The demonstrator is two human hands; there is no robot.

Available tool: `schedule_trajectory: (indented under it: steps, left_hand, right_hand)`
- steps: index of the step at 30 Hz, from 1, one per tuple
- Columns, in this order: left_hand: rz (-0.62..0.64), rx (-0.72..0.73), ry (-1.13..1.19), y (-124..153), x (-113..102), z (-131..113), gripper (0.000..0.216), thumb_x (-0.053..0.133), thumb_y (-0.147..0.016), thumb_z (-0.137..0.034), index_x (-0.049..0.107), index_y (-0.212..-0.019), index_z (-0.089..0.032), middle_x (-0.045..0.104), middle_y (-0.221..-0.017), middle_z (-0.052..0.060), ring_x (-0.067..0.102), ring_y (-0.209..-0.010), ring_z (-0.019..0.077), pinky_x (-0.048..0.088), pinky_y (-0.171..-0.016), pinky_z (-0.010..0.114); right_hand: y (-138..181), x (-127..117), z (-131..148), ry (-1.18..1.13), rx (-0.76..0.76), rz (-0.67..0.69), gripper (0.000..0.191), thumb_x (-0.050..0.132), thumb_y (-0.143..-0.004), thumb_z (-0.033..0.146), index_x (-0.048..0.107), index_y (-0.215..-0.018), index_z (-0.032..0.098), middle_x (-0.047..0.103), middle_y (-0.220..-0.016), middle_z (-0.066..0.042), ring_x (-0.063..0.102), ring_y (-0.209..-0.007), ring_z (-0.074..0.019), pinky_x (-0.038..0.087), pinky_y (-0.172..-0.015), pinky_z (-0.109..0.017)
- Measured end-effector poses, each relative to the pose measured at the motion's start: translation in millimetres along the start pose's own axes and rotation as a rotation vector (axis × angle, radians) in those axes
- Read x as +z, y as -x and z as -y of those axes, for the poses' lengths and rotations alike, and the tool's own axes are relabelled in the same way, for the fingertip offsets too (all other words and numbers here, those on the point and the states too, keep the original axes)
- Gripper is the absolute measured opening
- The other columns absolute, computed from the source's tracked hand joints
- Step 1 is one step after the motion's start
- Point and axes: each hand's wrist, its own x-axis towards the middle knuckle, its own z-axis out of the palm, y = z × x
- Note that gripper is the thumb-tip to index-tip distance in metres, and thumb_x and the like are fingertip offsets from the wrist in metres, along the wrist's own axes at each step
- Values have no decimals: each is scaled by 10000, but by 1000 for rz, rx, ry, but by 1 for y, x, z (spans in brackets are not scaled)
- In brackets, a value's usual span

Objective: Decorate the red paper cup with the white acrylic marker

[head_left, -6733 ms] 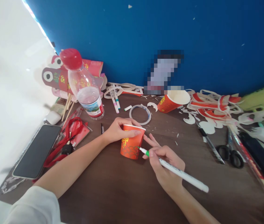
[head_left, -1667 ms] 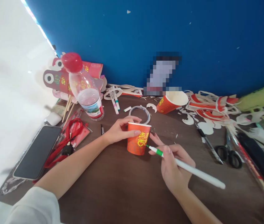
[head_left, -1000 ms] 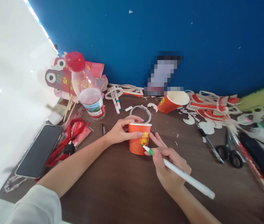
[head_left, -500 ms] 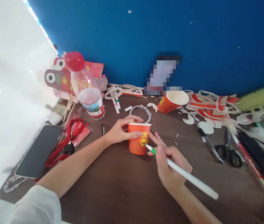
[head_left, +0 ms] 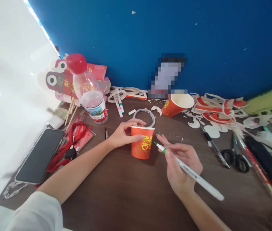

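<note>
An orange-red paper cup (head_left: pixel 139 150) with yellow lettering and a white rim stands upright on the dark table. My left hand (head_left: pixel 127 134) grips it from the left, thumb across the front and fingers behind the rim. In my right hand (head_left: pixel 182 166) is a white marker (head_left: pixel 196 178) with a green band, held like a pen. Its green tip points at the cup's right side, a small gap away from it. Behind the cup lies a roll of tape (head_left: pixel 153 120), partly hidden by my left fingers and the rim.
At the left are a plastic bottle (head_left: pixel 95 104) with a red cap, a phone (head_left: pixel 39 155) and a red lanyard (head_left: pixel 78 128). A second paper cup (head_left: pixel 171 108) lies tilted behind, beside paper strips (head_left: pixel 215 112). Black-handled scissors (head_left: pixel 242 163) and a pen (head_left: pixel 215 149) lie right.
The marker tip has moved off the cup to the right, with my right hand shifting right. The cup has turned slightly, so more of its yellow lettering faces me.
</note>
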Motion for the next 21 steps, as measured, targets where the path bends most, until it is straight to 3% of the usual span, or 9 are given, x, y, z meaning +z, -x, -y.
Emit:
schedule_trajectory:
  steps: [4,8,21]
  left_hand:
    - [6,-2,17,0,-1,-1,296,781,-661,-387,621,-652,-139,620,-1099,85,573,-1033,178,439,-973,331]
    - [13,-9,37,0,-2,0,303,783,-658,-396,618,-647,-141,621,-1108,82,575,-1032,184,435,-977,346]
    - [15,-33,91,0,-2,2,313,790,-648,-399,613,-653,-141,618,-1126,81,571,-1057,191,422,-987,344]
  right_hand:
    - [-3,-1,4,-10,12,101,111,645,-782,143,547,-730,157,653,-726,-1,680,-1009,-257,486,-1027,-492]
    - [-4,-2,6,1,-15,169,142,632,-765,99,523,-691,151,643,-685,4,686,-993,-257,487,-1015,-506]
    - [-6,-1,7,38,-43,188,166,637,-774,127,509,-669,148,624,-640,7,703,-943,-248,519,-976,-495]
